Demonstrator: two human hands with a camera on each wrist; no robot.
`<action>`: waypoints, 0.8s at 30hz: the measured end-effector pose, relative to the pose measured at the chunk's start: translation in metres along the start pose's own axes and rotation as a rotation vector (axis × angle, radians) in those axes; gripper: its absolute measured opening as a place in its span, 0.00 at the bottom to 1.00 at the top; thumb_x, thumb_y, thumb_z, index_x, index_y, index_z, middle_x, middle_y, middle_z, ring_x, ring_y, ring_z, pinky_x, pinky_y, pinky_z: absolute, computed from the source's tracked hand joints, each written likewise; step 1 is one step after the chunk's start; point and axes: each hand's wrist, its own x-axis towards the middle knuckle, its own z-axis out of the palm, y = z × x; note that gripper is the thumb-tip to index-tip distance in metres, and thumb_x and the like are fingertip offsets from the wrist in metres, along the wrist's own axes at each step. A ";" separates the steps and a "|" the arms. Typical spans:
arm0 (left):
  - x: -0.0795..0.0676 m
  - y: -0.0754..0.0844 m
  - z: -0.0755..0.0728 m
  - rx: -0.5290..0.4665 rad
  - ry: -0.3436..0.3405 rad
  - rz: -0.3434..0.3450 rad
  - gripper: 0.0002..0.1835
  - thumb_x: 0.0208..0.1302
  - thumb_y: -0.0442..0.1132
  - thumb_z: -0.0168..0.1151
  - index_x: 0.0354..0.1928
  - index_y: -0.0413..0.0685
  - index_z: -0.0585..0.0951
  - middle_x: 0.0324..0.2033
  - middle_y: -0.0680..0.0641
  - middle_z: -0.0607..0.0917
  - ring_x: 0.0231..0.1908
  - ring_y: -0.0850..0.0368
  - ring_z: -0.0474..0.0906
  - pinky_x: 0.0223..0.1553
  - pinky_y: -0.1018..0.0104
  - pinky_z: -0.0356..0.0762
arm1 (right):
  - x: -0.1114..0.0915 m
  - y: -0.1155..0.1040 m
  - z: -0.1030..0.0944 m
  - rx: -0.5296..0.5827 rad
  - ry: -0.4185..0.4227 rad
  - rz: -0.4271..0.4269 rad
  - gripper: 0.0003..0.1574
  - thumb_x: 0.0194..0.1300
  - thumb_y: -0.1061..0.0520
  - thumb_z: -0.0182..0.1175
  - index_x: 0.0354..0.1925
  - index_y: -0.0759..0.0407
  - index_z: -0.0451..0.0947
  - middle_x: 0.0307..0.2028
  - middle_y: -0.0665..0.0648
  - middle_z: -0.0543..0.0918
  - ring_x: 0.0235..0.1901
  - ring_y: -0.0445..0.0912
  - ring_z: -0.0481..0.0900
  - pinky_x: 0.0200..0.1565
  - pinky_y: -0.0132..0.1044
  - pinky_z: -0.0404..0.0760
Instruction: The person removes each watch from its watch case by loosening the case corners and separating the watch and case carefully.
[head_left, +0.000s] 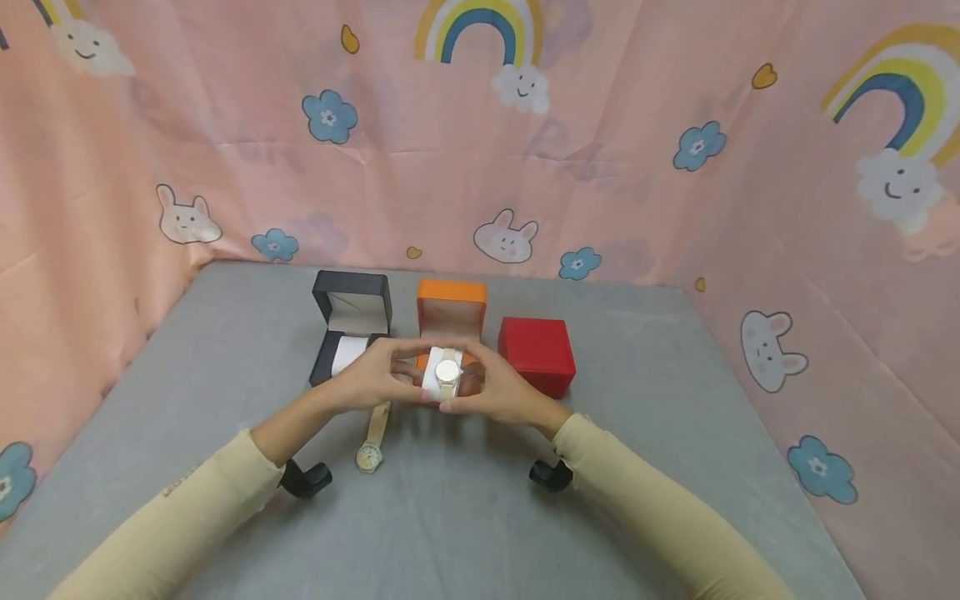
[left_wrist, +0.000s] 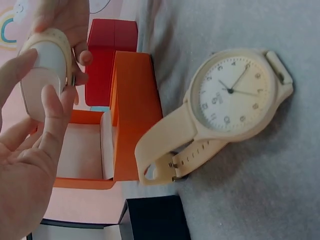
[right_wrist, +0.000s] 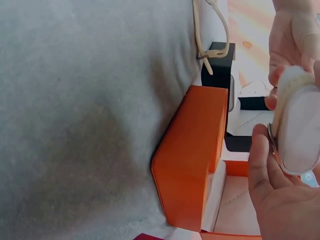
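Observation:
Between both hands, in the head view, is a white cushion (head_left: 431, 375) with a cream-strapped, light-faced wristwatch (head_left: 448, 372) wrapped around it. My left hand (head_left: 369, 377) grips the cushion from the left with thumb and fingers. From the other side my right hand (head_left: 504, 390) holds it the same way. They are above the front of an open orange watch box (head_left: 452, 289), whose lid stands up at the back. The left wrist view shows the cushion's flat end (left_wrist: 39, 87) between the fingers. Part of the orange box is hidden behind the hands.
To the left an open black watch box (head_left: 351, 283) holds a white cushion (head_left: 348, 353). A closed red box (head_left: 536, 346) stands on the right. Nearer the person, a second cream wristwatch (head_left: 369, 457) lies on the grey cloth (head_left: 450, 533). Pink patterned curtains (head_left: 420, 183) surround the table.

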 end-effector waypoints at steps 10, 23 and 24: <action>0.002 0.000 0.000 -0.029 -0.033 0.012 0.37 0.55 0.25 0.72 0.68 0.37 0.69 0.68 0.32 0.70 0.45 0.50 0.87 0.39 0.68 0.84 | 0.001 -0.003 -0.002 0.050 -0.032 0.005 0.45 0.56 0.59 0.77 0.67 0.48 0.66 0.67 0.54 0.69 0.51 0.52 0.82 0.51 0.42 0.86; 0.002 0.002 0.005 0.043 0.103 -0.041 0.38 0.55 0.31 0.75 0.67 0.38 0.68 0.65 0.34 0.71 0.41 0.54 0.85 0.38 0.67 0.84 | 0.001 -0.005 -0.001 0.032 0.012 0.014 0.45 0.59 0.58 0.74 0.69 0.50 0.63 0.65 0.54 0.71 0.51 0.52 0.81 0.50 0.39 0.87; 0.003 0.003 0.006 0.043 0.112 -0.044 0.38 0.55 0.31 0.75 0.67 0.39 0.68 0.65 0.35 0.72 0.40 0.55 0.85 0.36 0.68 0.83 | 0.001 -0.006 -0.001 0.032 0.017 0.012 0.46 0.60 0.59 0.73 0.70 0.50 0.63 0.64 0.54 0.72 0.51 0.51 0.81 0.49 0.39 0.87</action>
